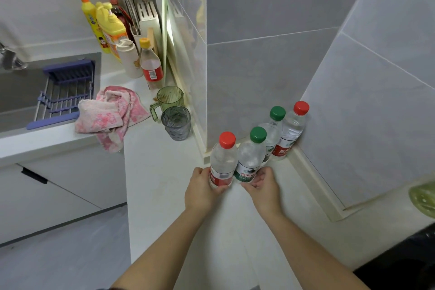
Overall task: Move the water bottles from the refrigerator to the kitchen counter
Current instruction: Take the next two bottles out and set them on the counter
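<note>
While the white kitchen counter (164, 195) fills the middle of the frame, this looks like the set-down step: four water bottles line the wall, running from centre toward the right. At centre, the left hand (202, 187) wraps its fingers round the near red-capped bottle (222, 160). The right hand (261, 182) curls its fingertips on the label of the near green-capped bottle (250, 158), which touches its neighbour. Up and to the right, the far green-capped bottle (273, 129) and the far red-capped bottle (292, 129) stand upright in the corner. Next, I'd judge: let go cleanly without tipping the row, then fetch more from the refrigerator, which is out of view. The bottles are clear plastic, with labels matching their caps.
</note>
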A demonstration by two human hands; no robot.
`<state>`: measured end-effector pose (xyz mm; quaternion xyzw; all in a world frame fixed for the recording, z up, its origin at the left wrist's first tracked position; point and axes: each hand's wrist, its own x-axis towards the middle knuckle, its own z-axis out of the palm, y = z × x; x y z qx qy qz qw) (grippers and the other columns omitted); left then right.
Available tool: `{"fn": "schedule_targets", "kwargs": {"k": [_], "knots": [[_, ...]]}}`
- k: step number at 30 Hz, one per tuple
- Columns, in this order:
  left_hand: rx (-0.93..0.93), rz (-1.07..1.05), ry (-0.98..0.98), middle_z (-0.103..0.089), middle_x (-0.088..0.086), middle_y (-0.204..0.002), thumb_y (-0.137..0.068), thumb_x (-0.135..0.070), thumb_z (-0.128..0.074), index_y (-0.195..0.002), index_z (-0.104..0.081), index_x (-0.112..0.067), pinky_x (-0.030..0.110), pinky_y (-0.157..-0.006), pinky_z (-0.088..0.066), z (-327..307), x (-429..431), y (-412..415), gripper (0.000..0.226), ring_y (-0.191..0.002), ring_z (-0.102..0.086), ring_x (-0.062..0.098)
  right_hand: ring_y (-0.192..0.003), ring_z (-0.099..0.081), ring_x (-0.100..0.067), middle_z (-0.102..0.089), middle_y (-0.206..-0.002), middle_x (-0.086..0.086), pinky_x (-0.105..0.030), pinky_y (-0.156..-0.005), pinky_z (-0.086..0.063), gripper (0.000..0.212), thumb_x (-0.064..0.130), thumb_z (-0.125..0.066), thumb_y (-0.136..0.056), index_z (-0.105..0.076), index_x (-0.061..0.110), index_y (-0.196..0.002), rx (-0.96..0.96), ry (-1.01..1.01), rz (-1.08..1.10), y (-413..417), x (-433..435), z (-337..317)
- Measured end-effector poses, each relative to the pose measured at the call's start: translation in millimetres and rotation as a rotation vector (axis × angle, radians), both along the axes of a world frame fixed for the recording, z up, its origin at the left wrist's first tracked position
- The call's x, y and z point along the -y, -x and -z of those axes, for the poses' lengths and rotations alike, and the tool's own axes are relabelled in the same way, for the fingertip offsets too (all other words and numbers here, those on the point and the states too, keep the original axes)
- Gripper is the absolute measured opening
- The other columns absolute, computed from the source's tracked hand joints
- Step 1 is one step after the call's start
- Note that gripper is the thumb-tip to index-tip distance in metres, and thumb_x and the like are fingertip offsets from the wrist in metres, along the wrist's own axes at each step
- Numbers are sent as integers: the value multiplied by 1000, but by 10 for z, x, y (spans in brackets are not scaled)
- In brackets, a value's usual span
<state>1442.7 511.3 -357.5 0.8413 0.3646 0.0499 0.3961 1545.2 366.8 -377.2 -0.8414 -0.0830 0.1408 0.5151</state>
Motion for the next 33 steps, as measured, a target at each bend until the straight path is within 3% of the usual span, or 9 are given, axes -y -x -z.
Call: {"fn": "schedule_targets", "kwargs": {"k": [3, 7, 14, 21, 26, 33], "knots": [[-18, -6, -10, -52, -8, -95, -74, -51, -75, -106, -59, -25, 29, -67, -42, -7, -13, -54, 44, -85, -56, 14, -63, -53, -16, -55, -76, -9, -20, -60, -43, 41, 4, -84, -71, -46, 13, -83, 5, 13, -17, -65, -56, 19], [0, -31, 12, -69, -2, -100, -77, -42, -76, -105, -62, -22, 28, -66, -42, -6, -42, -149, 37, -89, -63, 20, -60, -51, -12, -54, -72, -4, -14, -57, -41, 41, 6, -83, -73, -44, 20, -77, 34, 36, -32, -154, -128, 13], [-149, 24, -116, -68, 3, -108, -80, -50, -72, -119, -59, -19, 31, -70, -47, 9, -175, -277, 51, -98, -64, 26, -61, -52, -15, -56, -69, -6, -16, -55, -39, 43, 7, -82, -76, -41, 21, -72, 46, 67, -55, -230, -233, -28], [-283, 78, -198, -67, 5, -112, -82, -60, -65, -121, -55, -17, 30, -67, -42, 23, -213, -305, 58, -100, -64, 27, -71, -61, -28, -63, -73, -7, -40, -69, -50, 30, 15, -82, -77, -53, 10, -78, 83, 128, -47, -183, -229, -80], [-430, 115, -232, -68, 4, -108, -88, -68, -48, -107, -62, -17, 29, -65, -39, 51, -177, -302, 57, -97, -64, 26, -87, -58, -23, -66, -82, 4, -38, -80, -35, 27, 41, -78, -79, -64, 18, -79, 489, 523, -139, -260, -79, -137], [-438, 127, -196, -67, 4, -104, -90, -67, -45, -104, -63, -16, 29, -65, -38, 60, -165, -327, 56, -93, -63, 26, -96, -56, -26, -70, -91, 1, -39, -87, -35, 36, 51, -70, -82, -69, 16, -93, 556, 675, -217, -346, -71, -129]]}}
